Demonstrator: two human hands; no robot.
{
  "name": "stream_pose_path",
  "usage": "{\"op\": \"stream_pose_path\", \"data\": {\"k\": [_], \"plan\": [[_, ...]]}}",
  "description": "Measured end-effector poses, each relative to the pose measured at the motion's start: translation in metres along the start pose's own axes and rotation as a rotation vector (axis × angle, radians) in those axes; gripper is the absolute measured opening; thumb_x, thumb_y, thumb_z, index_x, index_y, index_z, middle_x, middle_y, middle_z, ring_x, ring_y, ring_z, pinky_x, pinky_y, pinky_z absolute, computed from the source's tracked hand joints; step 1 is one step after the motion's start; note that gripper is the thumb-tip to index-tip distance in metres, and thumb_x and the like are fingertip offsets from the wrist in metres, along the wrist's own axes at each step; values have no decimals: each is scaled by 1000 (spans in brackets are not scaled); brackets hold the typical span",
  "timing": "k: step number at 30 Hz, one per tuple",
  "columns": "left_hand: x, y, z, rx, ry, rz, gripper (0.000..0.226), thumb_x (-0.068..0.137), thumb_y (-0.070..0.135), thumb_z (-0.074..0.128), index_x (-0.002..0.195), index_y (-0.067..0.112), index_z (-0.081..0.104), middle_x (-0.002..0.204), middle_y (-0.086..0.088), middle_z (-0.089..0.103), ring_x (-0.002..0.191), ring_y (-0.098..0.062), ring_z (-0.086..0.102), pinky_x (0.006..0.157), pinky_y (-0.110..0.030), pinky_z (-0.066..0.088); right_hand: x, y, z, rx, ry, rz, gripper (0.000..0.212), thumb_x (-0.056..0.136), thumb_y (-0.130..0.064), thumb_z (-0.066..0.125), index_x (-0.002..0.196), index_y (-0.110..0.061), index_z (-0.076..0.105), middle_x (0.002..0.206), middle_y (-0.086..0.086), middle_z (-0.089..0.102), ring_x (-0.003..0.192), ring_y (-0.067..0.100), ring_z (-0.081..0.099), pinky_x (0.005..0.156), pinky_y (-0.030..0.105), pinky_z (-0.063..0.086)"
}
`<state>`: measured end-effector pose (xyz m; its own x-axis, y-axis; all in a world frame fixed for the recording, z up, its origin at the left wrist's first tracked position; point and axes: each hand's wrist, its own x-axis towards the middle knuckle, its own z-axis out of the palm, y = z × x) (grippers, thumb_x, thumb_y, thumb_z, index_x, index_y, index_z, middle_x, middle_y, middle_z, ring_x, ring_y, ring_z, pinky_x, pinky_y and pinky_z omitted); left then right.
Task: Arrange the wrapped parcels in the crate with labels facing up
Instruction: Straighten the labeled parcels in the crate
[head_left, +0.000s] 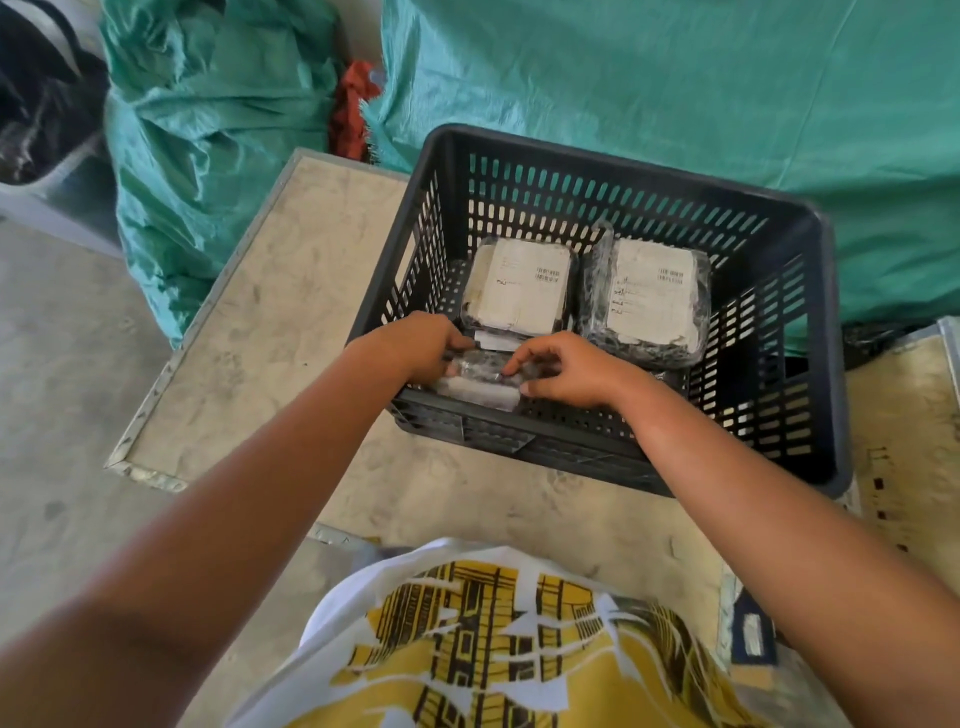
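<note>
Both hands are on a small wrapped parcel (480, 382) at the crate's near-left corner, about seven o'clock on its floor, tight to the near wall. The left hand (421, 348) is clamped on its left end, the right hand (566, 371) pinches the right end with fingertips on top. It looks tilted, a pale strip showing along its near edge; whether that is the label I can't tell from here.

Just beyond it, at eleven o'clock, lies a flat parcel (519, 288) with its white label up, barcode readable. Beside that at one o'clock sits a second labelled parcel (647, 299), also face up, the two just about touching. So two are done and the third is going in.

To do this well, I'd say: roll the parcel until the label faces the ceiling before letting go, then slide it snug against the near wall, square with the pair behind. It shouldn't ride up over the edge of the one at eleven o'clock.

The black slotted crate (810, 332) rests on a worn bench (270, 322), with green tarpaulin bundles (208, 130) behind, from ten round to two o'clock.
</note>
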<state>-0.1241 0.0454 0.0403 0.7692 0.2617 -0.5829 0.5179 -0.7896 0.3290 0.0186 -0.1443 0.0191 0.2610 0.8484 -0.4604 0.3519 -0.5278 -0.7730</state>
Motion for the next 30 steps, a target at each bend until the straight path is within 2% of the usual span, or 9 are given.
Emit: {"op": "stream_pose_path", "data": {"k": [3, 7, 11, 14, 18, 21, 24, 27, 30], "plan": [[4, 2, 2, -60, 101, -32, 59, 95, 15, 70, 149, 31, 50, 149, -12, 54, 130, -30, 55, 108, -38, 42, 3, 1, -2, -82, -6, -27, 31, 81, -18, 85, 107, -34, 76, 116, -2, 69, 100, 12, 65, 93, 36, 48], [5, 2, 3, -60, 115, -20, 71, 94, 17, 72, 155, 32, 40, 151, -11, 52, 132, -30, 53, 108, -40, 42, 7, -5, 1, -208, 41, -67, 31, 78, -20, 88, 104, -34, 77, 111, -14, 63, 110, 8, 57, 89, 25, 39], [3, 3, 0, -164, 193, 30, 106, 92, 20, 73, 163, 32, -5, 148, -15, 52, 124, -30, 58, 101, -38, 45, 6, -4, -4, -143, 153, -155, 25, 88, -24, 77, 110, -36, 75, 120, -16, 66, 114, 2, 56, 94, 20, 39], [0, 7, -5, -279, 313, 100, 110, 95, 20, 69, 159, 37, -19, 157, -15, 39, 125, -31, 58, 107, -42, 46, -2, -2, -18, 10, 299, -199, 25, 93, -26, 70, 109, -45, 70, 124, -24, 62, 111, -13, 54, 91, 9, 38], [-3, 10, -9, -480, 320, 156, 97, 104, 25, 55, 154, 48, -25, 170, -7, 15, 144, -30, 40, 116, -51, 37, -10, 1, -37, 336, 480, -194, 24, 89, -26, 69, 105, -44, 71, 121, -18, 63, 110, 9, 65, 87, 36, 59], [-6, 9, -12, -495, 279, 254, 90, 105, 21, 52, 156, 47, -18, 164, -4, 29, 141, -21, 39, 118, -48, 34, -13, -1, -50, 711, 499, -143, 23, 82, -25, 71, 103, -32, 75, 117, 4, 69, 104, 28, 69, 71, 39, 61], [-5, 6, -13, -492, 302, 279, 82, 105, 18, 53, 156, 58, 2, 146, -6, 41, 132, -23, 45, 113, -51, 41, -14, 0, -54, 817, 521, -103, 22, 91, -18, 65, 106, -31, 75, 115, 6, 71, 101, 31, 69, 68, 43, 62], [-3, 6, -11, -572, 256, 249, 75, 105, 18, 52, 146, 70, 17, 141, -4, 38, 122, -22, 51, 93, -42, 59, -11, 1, -51, 820, 599, -127, 30, 95, -15, 68, 120, -31, 74, 127, 11, 67, 117, 36, 64, 89, 51, 58], [1, 7, -12, -773, 255, 244, 74, 103, 9, 54, 148, 62, 27, 149, 4, 38, 120, -21, 54, 78, -35, 64, -11, -5, -48, 841, 628, -174, 47, 84, -26, 80, 127, -42, 69, 145, 6, 57, 135, 30, 53, 105, 58, 47]]}}
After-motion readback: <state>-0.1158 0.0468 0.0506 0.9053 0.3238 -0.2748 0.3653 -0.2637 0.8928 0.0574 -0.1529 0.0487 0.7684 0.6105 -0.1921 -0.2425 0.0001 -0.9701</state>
